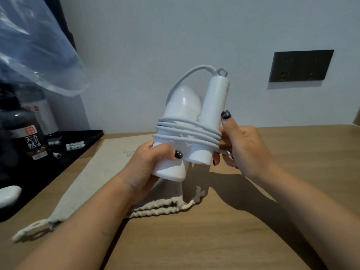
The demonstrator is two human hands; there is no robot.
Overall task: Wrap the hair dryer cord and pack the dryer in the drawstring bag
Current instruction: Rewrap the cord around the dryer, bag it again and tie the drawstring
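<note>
While the cord [187, 131] is mostly wound, the thing that matters is where the bag sits relative to the dryer. The hair dryer [181, 121] is folded, body and handle side by side, long axis pointing up and a bit away, held in the air over the table [272, 191]. My left hand [150, 162] grips the bottom of the body, thumb across the front. My right hand [239, 145] is wrapped around the handle side and pinches the loose end of the cord against the coils. The drawstring bag [93, 172] lies flat directly below and to the left, its gathered mouth [161, 208] at the near end, closer to my left wrist. I'd guess the dryer has to tip toward me and go in low end first, and the mouth looks cinched, so it probably needs opening.
</note>
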